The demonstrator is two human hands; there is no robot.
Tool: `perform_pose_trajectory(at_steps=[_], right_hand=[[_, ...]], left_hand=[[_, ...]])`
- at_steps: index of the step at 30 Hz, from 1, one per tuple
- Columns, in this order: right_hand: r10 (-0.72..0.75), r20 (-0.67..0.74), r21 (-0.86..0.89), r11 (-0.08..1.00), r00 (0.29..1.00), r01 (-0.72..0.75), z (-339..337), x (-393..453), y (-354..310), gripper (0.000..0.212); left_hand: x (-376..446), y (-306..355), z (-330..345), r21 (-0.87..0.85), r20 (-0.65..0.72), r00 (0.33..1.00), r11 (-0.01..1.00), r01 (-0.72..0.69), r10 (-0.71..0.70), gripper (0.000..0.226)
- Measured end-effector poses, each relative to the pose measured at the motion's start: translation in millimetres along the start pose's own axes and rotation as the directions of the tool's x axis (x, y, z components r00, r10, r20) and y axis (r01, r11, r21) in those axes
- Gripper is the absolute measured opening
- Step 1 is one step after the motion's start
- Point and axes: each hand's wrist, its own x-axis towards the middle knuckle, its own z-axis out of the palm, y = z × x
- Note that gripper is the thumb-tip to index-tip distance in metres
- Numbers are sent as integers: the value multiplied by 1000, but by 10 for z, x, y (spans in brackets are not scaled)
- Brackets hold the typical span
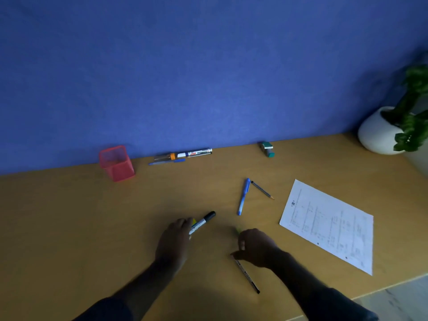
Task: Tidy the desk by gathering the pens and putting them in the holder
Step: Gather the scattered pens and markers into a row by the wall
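My left hand (173,242) grips a black-capped marker (205,221) low over the desk, with a yellow item partly hidden under its fingers. My right hand (257,246) curls over a green highlighter (237,230), of which only the tip shows; whether the fingers grip it is unclear. A thin black pen (247,275) lies under its thumb side. A blue pen (243,196) and a dark pencil (262,190) lie farther back. Several pens and a whiteboard marker (199,152) rest along the wall. The red mesh holder (117,163) stands at the back left.
A printed sheet of paper (328,224) lies at the right. An eraser (267,149) sits by the blue wall. A white pot with a green plant (379,133) stands in the back right corner. The desk's edge runs at the lower right.
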Motion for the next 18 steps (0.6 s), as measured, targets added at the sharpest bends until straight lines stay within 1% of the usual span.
perform_pose_trajectory(at_steps=[3,5,8,12,15,18], right_hand=[[-3,39,-165,986,999,10,93,-94,-76,38],[-20,50,-231,972,999,31,128,-152,-138,34],[-25,27,-240,970,999,31,156,-177,-204,34],[-14,-63,-169,986,998,3,114,-139,-218,25],[-44,-105,-165,986,994,26,52,-63,-174,24],[-93,-115,-183,981,989,71,-27,31,-107,23]], left_hand=[[-2,-67,-35,27,8,1000,999,-18,17,65],[-5,-81,-60,47,30,999,999,-18,16,67],[-28,-80,-90,24,47,999,999,-22,21,64],[-95,-75,-114,-14,33,999,999,-34,34,55],[-74,-74,-105,-28,14,1000,1000,3,-3,48],[-40,-51,-101,-7,-12,998,998,58,-58,43]])
